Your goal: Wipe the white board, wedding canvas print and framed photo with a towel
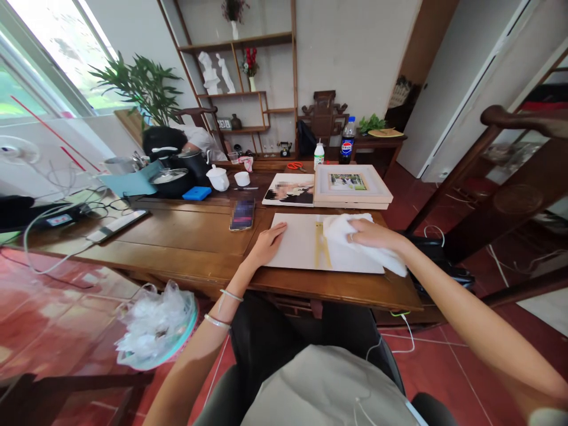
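Observation:
A flat white board (298, 242) with a yellow strip (319, 248) down its middle lies on the wooden table in front of me. My left hand (269, 242) rests flat on the board's left end, fingers stretched out. On the right part, my right hand (370, 232) grips a crumpled white cloth (339, 228), which covers the board's upper right corner and hangs past its right edge. Just behind the board are a photo print (289, 190) and a pale box-like frame (377, 186) holding a small picture.
Left of the board lies a phone (242, 214). Farther back stand a white teapot (218, 177), red-handled scissors (295, 166), a white bottle (319, 155) and a cola bottle (347, 142). A basket of plastic bags (157, 325) sits on the floor; a wooden chair (501, 183) is at right.

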### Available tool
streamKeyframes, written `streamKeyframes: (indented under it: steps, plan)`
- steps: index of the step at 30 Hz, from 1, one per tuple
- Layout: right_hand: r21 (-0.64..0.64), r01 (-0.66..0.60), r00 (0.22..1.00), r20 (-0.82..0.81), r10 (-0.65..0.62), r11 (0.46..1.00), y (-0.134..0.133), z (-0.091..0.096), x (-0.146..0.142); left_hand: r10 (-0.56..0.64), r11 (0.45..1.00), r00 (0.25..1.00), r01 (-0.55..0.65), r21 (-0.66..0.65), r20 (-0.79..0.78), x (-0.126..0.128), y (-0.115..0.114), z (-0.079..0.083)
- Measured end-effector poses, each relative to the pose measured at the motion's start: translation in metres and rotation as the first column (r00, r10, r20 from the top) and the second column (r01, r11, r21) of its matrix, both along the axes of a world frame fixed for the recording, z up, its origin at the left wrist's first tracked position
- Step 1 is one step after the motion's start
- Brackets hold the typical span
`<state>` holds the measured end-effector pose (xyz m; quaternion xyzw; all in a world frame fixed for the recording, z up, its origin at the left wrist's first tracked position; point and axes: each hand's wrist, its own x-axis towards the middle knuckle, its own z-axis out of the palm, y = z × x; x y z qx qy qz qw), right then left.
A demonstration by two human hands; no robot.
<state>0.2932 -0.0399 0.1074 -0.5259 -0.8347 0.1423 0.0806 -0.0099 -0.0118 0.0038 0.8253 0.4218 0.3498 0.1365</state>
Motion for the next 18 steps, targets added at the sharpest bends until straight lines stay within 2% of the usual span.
streamKeyframes:
  steps: [4,8,13,18]
  plan:
    - [0.05,0.041,0.999,0.012,-0.042,0.998,0.03,-0.01,-0.027,-0.002,1.0,1.0,0.002,0.0,-0.006,-0.001,0.0,0.0]
    - [0.079,-0.023,0.999,0.035,0.02,0.997,0.025,-0.02,-0.046,0.0,1.0,1.0,0.0,-0.004,-0.009,-0.001,-0.001,0.002]
    - [0.129,-0.214,0.968,0.157,0.193,0.968,-0.024,-0.028,-0.041,0.009,1.0,1.0,-0.01,-0.011,-0.017,0.0,-0.002,0.003]
    - [0.088,-0.371,0.92,0.172,0.353,0.924,-0.084,-0.009,-0.033,0.008,1.0,1.0,-0.009,-0.012,-0.013,0.0,-0.002,0.002]
